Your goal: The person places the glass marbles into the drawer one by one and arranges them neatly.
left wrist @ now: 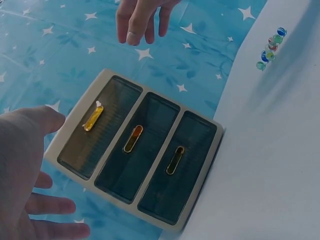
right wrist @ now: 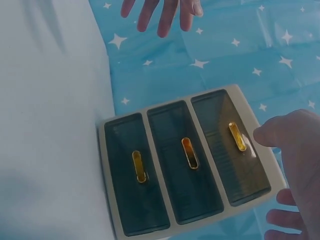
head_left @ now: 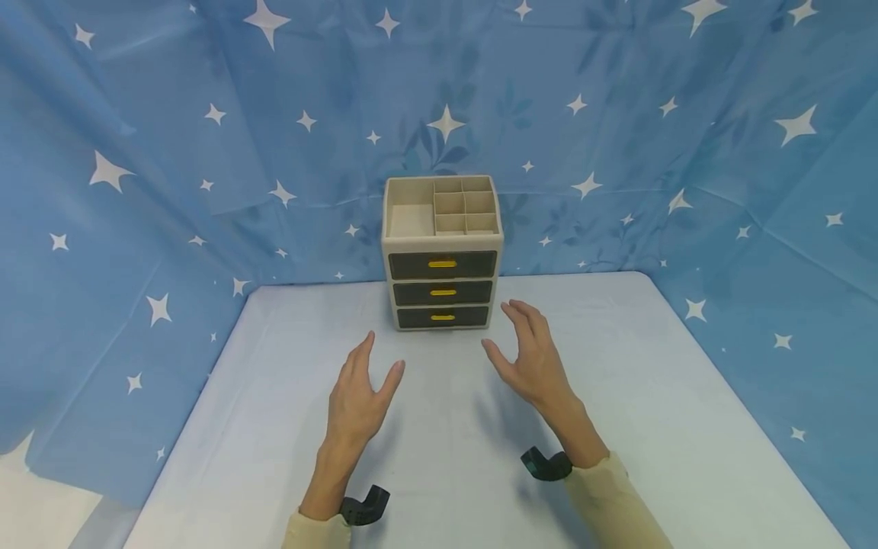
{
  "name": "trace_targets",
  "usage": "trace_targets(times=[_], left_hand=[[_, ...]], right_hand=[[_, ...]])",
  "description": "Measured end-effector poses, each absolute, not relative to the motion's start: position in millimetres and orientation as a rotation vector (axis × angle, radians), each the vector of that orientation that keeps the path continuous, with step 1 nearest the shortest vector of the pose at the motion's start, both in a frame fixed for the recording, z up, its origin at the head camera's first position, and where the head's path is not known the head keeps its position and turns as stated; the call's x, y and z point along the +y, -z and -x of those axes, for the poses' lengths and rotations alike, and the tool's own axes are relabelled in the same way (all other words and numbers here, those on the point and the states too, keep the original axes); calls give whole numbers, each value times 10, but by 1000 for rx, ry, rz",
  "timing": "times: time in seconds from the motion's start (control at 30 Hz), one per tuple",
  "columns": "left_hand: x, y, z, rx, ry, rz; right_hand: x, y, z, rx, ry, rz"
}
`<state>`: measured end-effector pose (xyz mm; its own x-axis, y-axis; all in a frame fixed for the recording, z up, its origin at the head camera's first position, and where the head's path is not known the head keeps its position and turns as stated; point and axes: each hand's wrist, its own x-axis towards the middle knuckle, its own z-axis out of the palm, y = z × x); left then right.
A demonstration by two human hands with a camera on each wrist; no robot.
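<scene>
A cream desktop organizer stands upright at the back of the table. Three dark drawers with yellow handles fill its front, all of them closed. My left hand hovers in front of it, toward the left, fingers extended and thumb apart. Nearer the organizer's right side is my right hand, fingers loosely bent, holding nothing. Neither hand touches the organizer. Several glass marbles lie bunched on the table in the left wrist view; they do not show in the head view.
The organizer's top has one large tray and several small compartments. A white-covered table carries everything. Behind and at the sides hangs a blue star-patterned cloth. Each wrist wears a black device.
</scene>
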<state>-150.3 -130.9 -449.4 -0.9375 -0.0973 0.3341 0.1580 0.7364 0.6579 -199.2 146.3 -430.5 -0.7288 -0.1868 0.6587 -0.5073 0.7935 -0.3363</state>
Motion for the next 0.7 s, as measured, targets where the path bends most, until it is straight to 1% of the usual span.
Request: trace_targets(times=[0.7], left_hand=[[-1207, 4502, 1560, -2551, 1118, 30]], right_hand=[[1479, 4225, 2127, -2317, -659, -528]])
